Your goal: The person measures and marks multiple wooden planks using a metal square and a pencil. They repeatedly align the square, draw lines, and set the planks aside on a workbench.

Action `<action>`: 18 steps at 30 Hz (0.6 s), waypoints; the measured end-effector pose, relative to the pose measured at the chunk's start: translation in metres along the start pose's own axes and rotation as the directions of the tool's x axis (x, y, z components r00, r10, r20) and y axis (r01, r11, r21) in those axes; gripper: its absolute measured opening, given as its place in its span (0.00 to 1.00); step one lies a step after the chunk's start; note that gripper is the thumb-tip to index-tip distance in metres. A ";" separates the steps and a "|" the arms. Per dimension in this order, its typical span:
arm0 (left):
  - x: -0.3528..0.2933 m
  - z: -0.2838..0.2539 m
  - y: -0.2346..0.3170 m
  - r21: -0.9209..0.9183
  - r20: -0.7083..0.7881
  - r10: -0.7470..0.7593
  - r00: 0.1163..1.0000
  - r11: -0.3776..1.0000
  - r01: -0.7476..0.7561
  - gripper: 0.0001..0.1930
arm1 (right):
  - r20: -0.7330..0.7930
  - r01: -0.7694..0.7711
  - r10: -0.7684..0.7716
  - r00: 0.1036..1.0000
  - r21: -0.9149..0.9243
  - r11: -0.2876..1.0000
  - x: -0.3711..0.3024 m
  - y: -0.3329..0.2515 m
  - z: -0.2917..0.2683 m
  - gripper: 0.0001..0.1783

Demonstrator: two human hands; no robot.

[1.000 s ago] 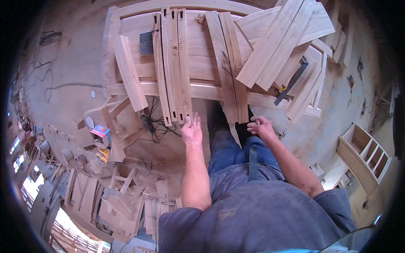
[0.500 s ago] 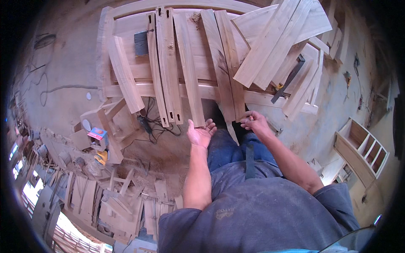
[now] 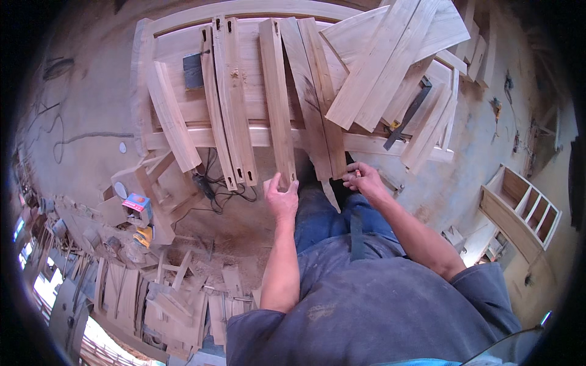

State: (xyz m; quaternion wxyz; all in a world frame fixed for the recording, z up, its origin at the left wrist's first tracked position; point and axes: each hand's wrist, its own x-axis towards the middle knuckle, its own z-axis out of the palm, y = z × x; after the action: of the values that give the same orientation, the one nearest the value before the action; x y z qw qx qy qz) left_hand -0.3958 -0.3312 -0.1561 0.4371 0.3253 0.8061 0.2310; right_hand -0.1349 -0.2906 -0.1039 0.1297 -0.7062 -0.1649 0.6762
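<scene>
My left hand [image 3: 281, 196] is closed round the near end of a pale wooden rail [image 3: 278, 104], thumb and fingers on its two sides. A narrow slot shows at each end of that rail. My right hand [image 3: 364, 180] is closed, with a small orange-tipped thing [image 3: 358, 173] between its fingers, too small to name. It is beside the near end of a brown board [image 3: 329, 122]. Against that board lies a darker board [image 3: 308, 91] with a jagged, pointed near end. Several slotted rails [image 3: 235, 110] lie to the left of the held one.
Under the rails is a panelled wooden frame [image 3: 141, 91]. Wide boards [image 3: 381, 73] and a black try square [image 3: 409, 116] lie at its right. At left stand a colourful box [image 3: 137, 207], a yellow tool [image 3: 143, 236] and cables [image 3: 213, 189]. A small wooden frame [image 3: 513, 213] is at far right.
My left hand has gone from open under the rail's end to gripping it. The rail has turned over, bringing its slots into view. My right hand stays closed by the brown board.
</scene>
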 end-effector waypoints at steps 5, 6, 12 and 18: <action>0.002 0.014 0.004 0.239 -0.029 0.127 0.991 0.964 -0.117 0.41 | 0.028 -0.005 0.006 1.000 -0.038 0.999 -0.003 0.000 0.005 0.19; 0.004 0.018 0.002 0.197 -0.027 0.136 0.990 0.972 -0.128 0.41 | 0.023 -0.008 0.009 1.000 -0.037 0.999 -0.005 0.000 0.006 0.19; 0.033 0.011 -0.025 -0.188 0.302 -0.054 0.952 0.975 0.115 0.25 | -0.014 -0.007 0.006 1.000 -0.053 0.999 -0.007 0.013 0.001 0.20; 0.028 -0.003 -0.012 -0.511 0.487 -0.103 0.868 0.772 0.379 0.27 | -0.017 -0.033 0.032 0.999 -0.049 0.998 -0.009 0.016 -0.004 0.21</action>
State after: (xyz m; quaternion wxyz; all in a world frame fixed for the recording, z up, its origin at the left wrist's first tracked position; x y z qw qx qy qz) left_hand -0.4141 -0.3192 -0.1779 0.7098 0.1064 0.6117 0.3328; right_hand -0.1305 -0.3090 -0.1016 0.1026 -0.7172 -0.1689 0.6682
